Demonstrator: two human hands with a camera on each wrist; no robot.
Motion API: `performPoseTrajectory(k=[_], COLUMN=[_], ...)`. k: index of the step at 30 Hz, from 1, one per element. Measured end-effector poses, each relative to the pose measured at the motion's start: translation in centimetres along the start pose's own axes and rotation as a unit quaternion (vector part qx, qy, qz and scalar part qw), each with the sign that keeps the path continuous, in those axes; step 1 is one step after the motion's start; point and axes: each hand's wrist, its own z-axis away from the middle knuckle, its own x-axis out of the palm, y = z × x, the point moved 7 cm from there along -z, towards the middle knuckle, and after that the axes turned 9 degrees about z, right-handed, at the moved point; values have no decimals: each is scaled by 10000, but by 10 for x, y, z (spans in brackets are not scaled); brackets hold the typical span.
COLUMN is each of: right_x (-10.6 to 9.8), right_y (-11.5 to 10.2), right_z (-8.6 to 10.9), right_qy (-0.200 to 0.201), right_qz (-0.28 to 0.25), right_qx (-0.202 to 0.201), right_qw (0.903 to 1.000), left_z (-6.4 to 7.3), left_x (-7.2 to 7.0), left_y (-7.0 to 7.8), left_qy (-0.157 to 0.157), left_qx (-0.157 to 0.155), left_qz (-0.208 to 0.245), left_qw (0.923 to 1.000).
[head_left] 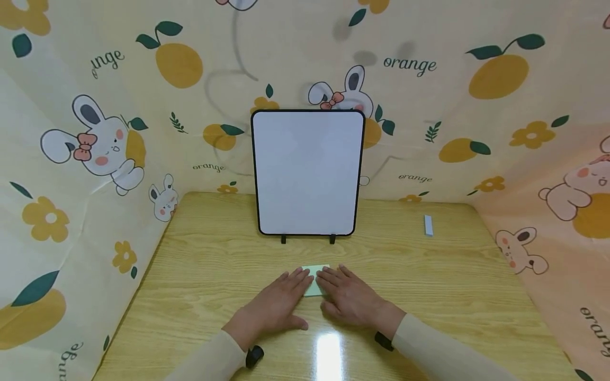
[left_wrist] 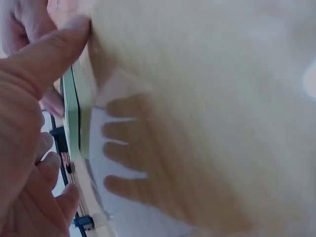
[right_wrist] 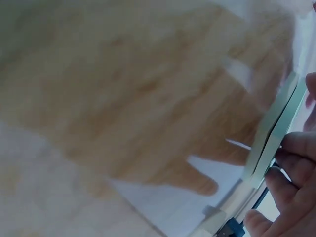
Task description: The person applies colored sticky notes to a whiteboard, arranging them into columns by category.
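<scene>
On the wooden table in the head view lies a small pale green pad [head_left: 313, 290], which looks like a stack of sticky notes. My left hand [head_left: 280, 301] rests its straight fingers on the pad's left side, thumb spread towards me. From the other side my right hand [head_left: 351, 296] lays its extended fingers over the pad's right part. Both wrist views show the pad edge-on as a thick green block [left_wrist: 72, 113] beside the fingers, with the shiny tabletop reflecting the hands. The hands cover much of the pad's left and right sides.
Behind the pad, a white board [head_left: 307, 172] with a black rim stands on two small black feet. A small light-coloured strip [head_left: 428, 225] lies on the table [head_left: 200, 264] at the back right. Printed cloth [head_left: 286, 47] surrounds the table at the back and sides.
</scene>
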Motion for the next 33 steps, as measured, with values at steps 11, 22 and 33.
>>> performPoseTrajectory(k=[11, 22, 33], right_x=[-13, -12, -15], right_y=[-5, -1, 0], right_z=[-8, -12, -13], right_qy=[834, 832, 824], right_qz=[-293, -378, -354], right_qx=[148, 436, 465], right_qw=[9960, 9949, 9949], left_z=[-6, -9, -9], left_x=[0, 0, 1], left_y=[-19, -20, -21], left_qy=[-221, -136, -118], left_qx=[-287, -227, -198], left_qz=[39, 157, 170], left_qw=[9993, 9995, 9996])
